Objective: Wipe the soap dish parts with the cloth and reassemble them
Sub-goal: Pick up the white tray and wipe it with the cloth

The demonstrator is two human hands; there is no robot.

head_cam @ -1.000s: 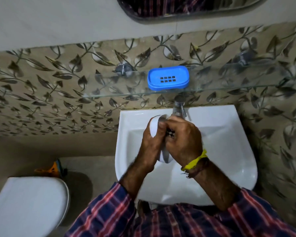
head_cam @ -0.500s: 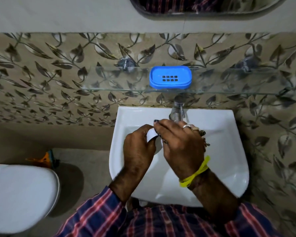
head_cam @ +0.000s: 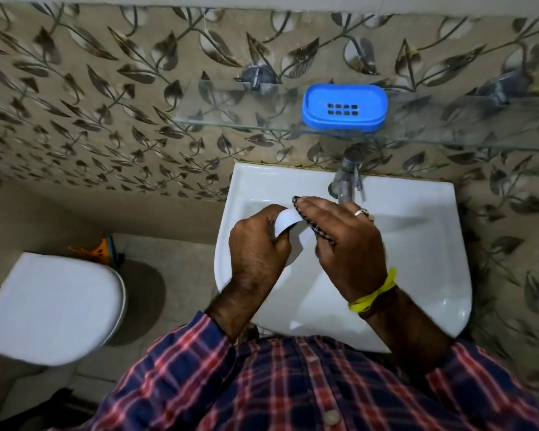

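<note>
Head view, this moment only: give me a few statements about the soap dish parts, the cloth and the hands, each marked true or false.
1. The blue soap dish part sits on the glass shelf. True.
2. The left hand grips the white soap dish part. True.
3. The right hand is idle at the person's side. False: it presses the dark patterned cloth against the white part, over the sink.
4. The white part rests on the toilet lid. False: it is held over the sink.
5. The tap stands behind the hands. True.
</note>
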